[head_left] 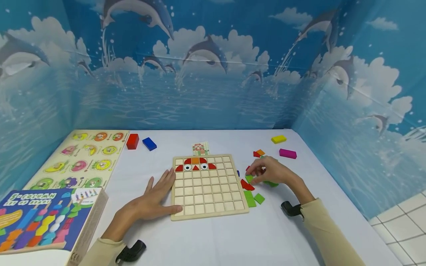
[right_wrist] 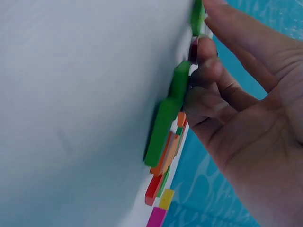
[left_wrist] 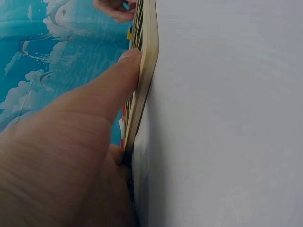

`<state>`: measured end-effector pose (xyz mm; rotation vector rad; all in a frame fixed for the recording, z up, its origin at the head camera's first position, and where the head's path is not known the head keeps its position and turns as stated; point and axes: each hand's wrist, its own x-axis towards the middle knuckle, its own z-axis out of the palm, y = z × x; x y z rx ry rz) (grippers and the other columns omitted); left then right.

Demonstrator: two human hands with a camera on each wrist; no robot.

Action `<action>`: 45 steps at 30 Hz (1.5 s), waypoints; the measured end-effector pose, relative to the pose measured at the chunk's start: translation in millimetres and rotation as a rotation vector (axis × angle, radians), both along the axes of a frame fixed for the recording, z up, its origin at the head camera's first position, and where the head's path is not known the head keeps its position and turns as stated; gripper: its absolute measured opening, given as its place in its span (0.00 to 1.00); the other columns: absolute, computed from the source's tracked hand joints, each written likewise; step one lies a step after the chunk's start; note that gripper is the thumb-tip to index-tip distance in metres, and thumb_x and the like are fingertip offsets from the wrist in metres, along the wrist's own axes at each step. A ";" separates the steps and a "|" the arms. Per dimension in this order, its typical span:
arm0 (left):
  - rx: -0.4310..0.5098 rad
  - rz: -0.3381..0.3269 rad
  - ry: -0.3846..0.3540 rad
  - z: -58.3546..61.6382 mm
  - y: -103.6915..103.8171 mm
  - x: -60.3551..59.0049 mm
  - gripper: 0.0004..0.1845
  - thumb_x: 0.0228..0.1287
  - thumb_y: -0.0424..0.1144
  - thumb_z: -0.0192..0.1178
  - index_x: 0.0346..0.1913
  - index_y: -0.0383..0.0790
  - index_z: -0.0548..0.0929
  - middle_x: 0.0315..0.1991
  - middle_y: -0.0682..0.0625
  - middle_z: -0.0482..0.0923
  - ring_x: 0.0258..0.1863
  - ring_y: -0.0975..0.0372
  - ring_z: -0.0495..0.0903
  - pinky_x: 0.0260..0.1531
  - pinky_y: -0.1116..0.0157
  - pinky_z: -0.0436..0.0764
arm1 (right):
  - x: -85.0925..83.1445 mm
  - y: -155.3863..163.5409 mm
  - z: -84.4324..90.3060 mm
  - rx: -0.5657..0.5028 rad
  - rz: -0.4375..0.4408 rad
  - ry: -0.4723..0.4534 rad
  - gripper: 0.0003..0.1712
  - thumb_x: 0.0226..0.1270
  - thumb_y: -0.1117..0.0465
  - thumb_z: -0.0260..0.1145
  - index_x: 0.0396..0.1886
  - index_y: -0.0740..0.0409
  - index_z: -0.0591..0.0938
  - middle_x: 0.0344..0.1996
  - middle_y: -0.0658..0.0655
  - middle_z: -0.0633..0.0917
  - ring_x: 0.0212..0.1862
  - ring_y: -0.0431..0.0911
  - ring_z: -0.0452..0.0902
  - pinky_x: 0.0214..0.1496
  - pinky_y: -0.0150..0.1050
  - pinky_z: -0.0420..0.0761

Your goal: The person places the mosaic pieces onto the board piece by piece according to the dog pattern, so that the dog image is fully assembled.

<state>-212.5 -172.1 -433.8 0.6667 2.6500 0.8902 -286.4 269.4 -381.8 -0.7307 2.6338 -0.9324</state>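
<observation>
A wooden grid board (head_left: 209, 188) lies on the table, with red, orange and white eye tiles in its upper rows. My left hand (head_left: 151, 201) rests along the board's left edge, fingers stretched out; its thumb (left_wrist: 125, 71) lies on the rim in the left wrist view. To the right of the board, my right hand (head_left: 273, 170) pinches a small green tile (head_left: 249, 178) between thumb and fingertips, low over the loose pieces. Red pieces (head_left: 247, 185) and green tiles (head_left: 249, 198) lie just below these fingers. More green pieces (right_wrist: 163, 132) show beneath the hand in the right wrist view.
A small pattern card (head_left: 200, 148) sits behind the board. Red (head_left: 132, 141) and blue (head_left: 149, 144) blocks stand at back left, yellow (head_left: 278, 139) and magenta (head_left: 287, 153) ones at back right. A fruit picture sheet (head_left: 78, 159) and a toy box (head_left: 43, 221) occupy the left side.
</observation>
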 end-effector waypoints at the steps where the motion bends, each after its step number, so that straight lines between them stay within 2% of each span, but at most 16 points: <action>1: -0.003 0.004 0.004 -0.6 -0.8 -0.1 0.67 0.64 0.73 0.67 0.89 0.41 0.42 0.90 0.49 0.32 0.89 0.52 0.29 0.80 0.38 0.21 | -0.3 0.3 -1.2 0.005 0.000 0.007 0.15 0.59 0.67 0.84 0.47 0.60 0.93 0.31 0.52 0.85 0.34 0.46 0.77 0.35 0.32 0.79; 5: -0.032 0.025 0.009 -1.7 -2.2 0.1 0.66 0.64 0.72 0.67 0.89 0.42 0.42 0.90 0.50 0.33 0.89 0.53 0.30 0.81 0.38 0.23 | -2.2 -2.2 -3.2 0.016 -0.011 0.019 0.15 0.59 0.66 0.85 0.46 0.59 0.93 0.29 0.51 0.84 0.34 0.46 0.77 0.35 0.32 0.79; 10: -0.020 0.017 -0.027 9.0 -1.2 3.0 0.64 0.66 0.67 0.69 0.89 0.39 0.42 0.90 0.47 0.32 0.89 0.49 0.29 0.80 0.37 0.22 | -2.7 -4.7 -2.2 0.044 -0.042 0.005 0.13 0.59 0.65 0.85 0.43 0.57 0.93 0.29 0.50 0.83 0.35 0.46 0.77 0.36 0.32 0.80; 14: -0.026 0.023 -0.012 8.1 -0.9 1.9 0.65 0.65 0.68 0.69 0.89 0.40 0.43 0.90 0.48 0.33 0.89 0.50 0.30 0.81 0.37 0.22 | -4.1 -5.2 -2.2 0.051 -0.044 0.002 0.12 0.59 0.65 0.85 0.42 0.58 0.92 0.29 0.50 0.82 0.35 0.46 0.77 0.35 0.32 0.79; 17: -0.006 0.019 -0.008 7.6 0.1 0.8 0.65 0.65 0.69 0.70 0.89 0.40 0.44 0.90 0.47 0.33 0.89 0.50 0.30 0.81 0.38 0.22 | -5.2 -4.2 -2.6 0.056 -0.052 0.002 0.12 0.59 0.65 0.85 0.42 0.57 0.92 0.29 0.50 0.82 0.35 0.47 0.77 0.35 0.32 0.79; 21: 0.028 -0.002 -0.019 14.9 2.7 2.9 0.65 0.65 0.67 0.70 0.88 0.37 0.45 0.90 0.43 0.35 0.88 0.46 0.30 0.80 0.36 0.22 | -5.4 -1.8 -3.9 0.072 -0.056 0.009 0.12 0.59 0.64 0.85 0.41 0.57 0.92 0.29 0.50 0.82 0.35 0.46 0.76 0.34 0.32 0.78; 27: 0.037 -0.002 -0.013 10.0 2.4 2.6 0.65 0.64 0.69 0.70 0.89 0.38 0.45 0.90 0.44 0.35 0.88 0.47 0.30 0.80 0.36 0.22 | -4.1 -2.2 -3.8 0.074 -0.052 0.000 0.11 0.59 0.63 0.85 0.39 0.57 0.90 0.28 0.50 0.81 0.34 0.46 0.76 0.34 0.32 0.78; 30: 0.053 -0.009 -0.014 7.9 1.7 1.8 0.66 0.64 0.69 0.70 0.89 0.38 0.44 0.90 0.44 0.35 0.88 0.48 0.29 0.80 0.38 0.20 | -3.2 -3.1 -1.1 0.058 -0.057 -0.022 0.10 0.61 0.64 0.84 0.38 0.57 0.90 0.28 0.50 0.83 0.33 0.46 0.77 0.35 0.32 0.80; 35: 0.085 -0.020 -0.017 3.5 2.4 2.1 0.66 0.64 0.70 0.70 0.89 0.38 0.44 0.90 0.44 0.35 0.88 0.48 0.29 0.79 0.38 0.18 | 1.8 -7.5 8.9 -0.014 -0.022 0.026 0.05 0.64 0.68 0.81 0.37 0.59 0.91 0.32 0.51 0.90 0.33 0.46 0.81 0.38 0.34 0.85; 39: 0.078 -0.007 -0.028 3.6 3.4 2.7 0.67 0.63 0.70 0.70 0.89 0.38 0.43 0.90 0.44 0.34 0.88 0.48 0.29 0.80 0.39 0.18 | 7.9 -27.8 18.8 -0.099 -0.007 0.090 0.04 0.67 0.68 0.79 0.40 0.61 0.93 0.35 0.54 0.92 0.34 0.51 0.85 0.42 0.36 0.88; 45: 0.054 0.017 -0.044 14.1 4.7 4.7 0.68 0.62 0.67 0.73 0.88 0.37 0.43 0.90 0.42 0.34 0.88 0.48 0.29 0.81 0.40 0.20 | 9.2 -86.2 24.2 -0.223 0.004 0.014 0.05 0.72 0.68 0.75 0.43 0.65 0.93 0.31 0.61 0.92 0.28 0.63 0.82 0.29 0.43 0.84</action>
